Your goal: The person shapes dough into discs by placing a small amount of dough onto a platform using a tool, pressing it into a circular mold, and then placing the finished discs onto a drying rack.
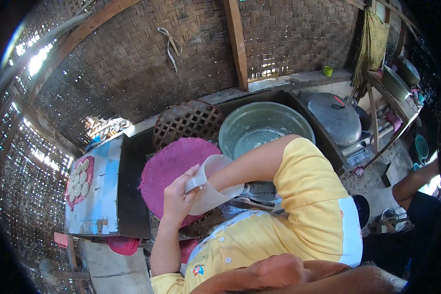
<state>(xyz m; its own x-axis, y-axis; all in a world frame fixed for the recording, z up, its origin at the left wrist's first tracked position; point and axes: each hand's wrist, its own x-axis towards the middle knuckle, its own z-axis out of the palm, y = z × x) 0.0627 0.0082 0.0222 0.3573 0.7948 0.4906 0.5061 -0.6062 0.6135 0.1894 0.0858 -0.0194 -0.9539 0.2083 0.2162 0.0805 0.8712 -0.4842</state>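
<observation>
My left hand (pixel 177 195) is closed around the handle of a translucent white plastic jug (pixel 220 197), which lies tilted in front of my chest. My right forearm (pixel 245 166) reaches across and into the jug's mouth. The jug wall hides the fingers of my right hand, so their state does not show. Below and to the left of the jug spreads a round pink cloth (pixel 164 169) with frayed edges. Just behind my right forearm stands a large grey-green basin (pixel 230 130) with whitish, wet residue inside.
An open-weave basket (pixel 186 120) leans behind the pink cloth. At left, pale round pieces (pixel 78 181) lie on another pink cloth on a blue-white table (pixel 103 191). A big lidded metal pot (pixel 334 119) sits at right. Another person's arm (pixel 416 183) shows at the far right.
</observation>
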